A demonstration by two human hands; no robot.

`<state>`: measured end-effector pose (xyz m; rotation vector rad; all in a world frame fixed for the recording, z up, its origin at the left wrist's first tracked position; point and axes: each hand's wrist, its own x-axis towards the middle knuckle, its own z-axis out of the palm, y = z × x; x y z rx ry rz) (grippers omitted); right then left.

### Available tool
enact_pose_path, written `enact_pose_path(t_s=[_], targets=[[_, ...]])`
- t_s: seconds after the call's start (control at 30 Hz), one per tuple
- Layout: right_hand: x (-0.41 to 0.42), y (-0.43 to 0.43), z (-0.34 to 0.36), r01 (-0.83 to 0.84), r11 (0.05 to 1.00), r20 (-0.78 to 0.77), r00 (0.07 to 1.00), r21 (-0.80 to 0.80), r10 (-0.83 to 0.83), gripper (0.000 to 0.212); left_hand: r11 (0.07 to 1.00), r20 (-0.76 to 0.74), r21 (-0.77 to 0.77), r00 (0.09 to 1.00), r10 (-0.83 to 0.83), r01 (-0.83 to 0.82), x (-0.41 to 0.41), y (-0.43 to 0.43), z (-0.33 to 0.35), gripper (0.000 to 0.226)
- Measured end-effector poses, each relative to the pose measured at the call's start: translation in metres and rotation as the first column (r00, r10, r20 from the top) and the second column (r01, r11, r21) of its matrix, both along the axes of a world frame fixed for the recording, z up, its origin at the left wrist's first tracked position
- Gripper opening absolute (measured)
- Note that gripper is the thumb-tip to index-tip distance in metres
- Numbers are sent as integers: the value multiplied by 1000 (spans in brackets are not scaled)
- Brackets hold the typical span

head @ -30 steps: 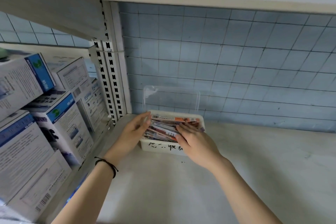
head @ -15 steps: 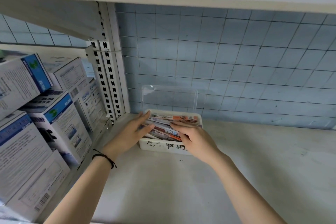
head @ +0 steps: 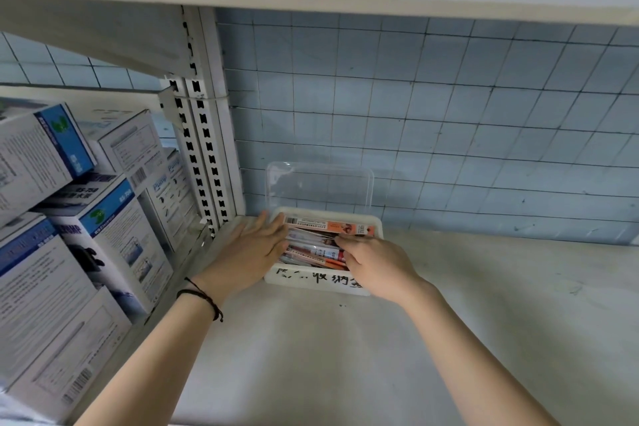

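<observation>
Both hands flank the small white plastic box (head: 313,284) w/ black handwriting at the back of the pale shelf (head: 311,349): its flat orange-and-white packets (head: 328,228) lie long-axis left-to-right btw them, left hand (head: 254,249) w/ fingers straight n together against their left ends, right hand (head: 378,264) w/ curled fingers pinching the stack.

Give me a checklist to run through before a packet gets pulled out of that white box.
1. Clear lid standing open, out of the way: ok.
2. White box sitting flat on the shelf: ok.
3. Left hand laid against the box's left end, fingers straight: ok.
4. Right hand pinching a single packet: cannot tell; its fingers curl into the packets.
5. Stacked cartons apart from the box: ok.
</observation>
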<state>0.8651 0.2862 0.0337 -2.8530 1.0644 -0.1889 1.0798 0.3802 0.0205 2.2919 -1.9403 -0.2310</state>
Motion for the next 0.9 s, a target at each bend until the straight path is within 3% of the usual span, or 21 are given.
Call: enact_pose_path(t_s=[0.13, 0.2, 0.3, 0.4, 0.47, 0.53, 0.67, 0.8, 0.9], targets=[[4, -8, -1, -27, 999, -77, 997, -32, 24, 42, 1000, 175, 5, 984, -17, 17, -4, -1, 9, 51], [3, -9, -6, -60, 998, -39, 998, -30, 59, 41, 1000, 226, -13, 974, -18, 21, -7, 1, 9, 50], [-3, -9, -16, -101, 989, 183, 976, -111, 120, 42, 994, 263, -107, 965, -8, 38, -8, 4, 7, 57], [-9, -4, -24, 1, 979, 460, 883, -206, 96, 40, 972, 221, -230, 975, 3, 49, -11, 9, 9, 53], [-16, -3, -25, 68, 994, 635, 773, -84, 1, 37, 971, 167, -239, 986, 27, 14, -14, 9, 10, 45], [-22, -7, -24, 102, 988, 704, 694, 113, -152, 37, 974, 120, -224, 991, 63, -35, -15, 9, 11, 50], [-29, -19, -25, 72, 947, 647, 714, 314, -269, 40, 970, 49, -236, 998, -39, 50, -24, 10, 21, 54], [-32, -19, -27, 25, 945, 471, 862, 326, -185, 43, 980, 52, -118, 987, -154, 159, -43, 2, 22, 57], [-32, -21, -28, 43, 955, 410, 897, 292, -166, 40, 992, 104, -21, 987, -124, 127, -44, -6, 10, 58]])
